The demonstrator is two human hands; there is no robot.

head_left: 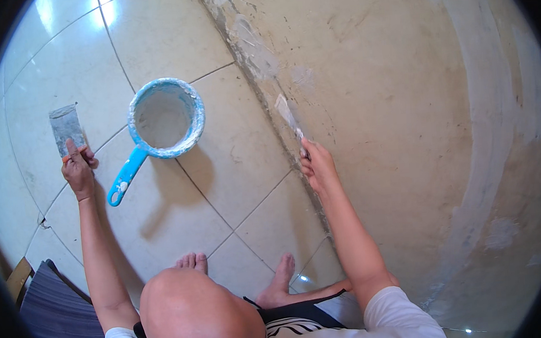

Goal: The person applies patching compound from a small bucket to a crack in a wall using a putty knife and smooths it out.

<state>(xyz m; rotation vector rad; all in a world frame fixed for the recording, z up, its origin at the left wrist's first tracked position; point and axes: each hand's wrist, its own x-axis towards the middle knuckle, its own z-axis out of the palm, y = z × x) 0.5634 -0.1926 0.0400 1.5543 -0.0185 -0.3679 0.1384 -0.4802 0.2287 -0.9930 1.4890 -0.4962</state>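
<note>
Narrow putty knife (288,117) in hand, its blade pale with paste and pointing to eleven o'clock, lies along the seam where the wall (390,106) meets the tiled floor (236,165); whether the blade's edge presses on the surface I cannot tell. The right hand (320,166) has its fingers curled round the handle in a firm hold. Out at nine o'clock, the left hand (80,173) grips a wide scraper (66,126) by its orange handle, one finger laid toward the base of the blade, which points to twelve. Between the two tools stands a blue pot (199,114), its rim crusted with pale paste and its long handle aimed at seven o'clock; how much paste is inside is hard to judge. Pale patches (255,49) mark the wall at eleven o'clock from the knife, and a long pale band (480,100) runs down it at three. The step in hand looks to be spreading filler low on the wall, by the seam. The next move, I judge, calls for a flat, even stroke along that edge, with the wide scraper kept well clear of the pot.
</note>
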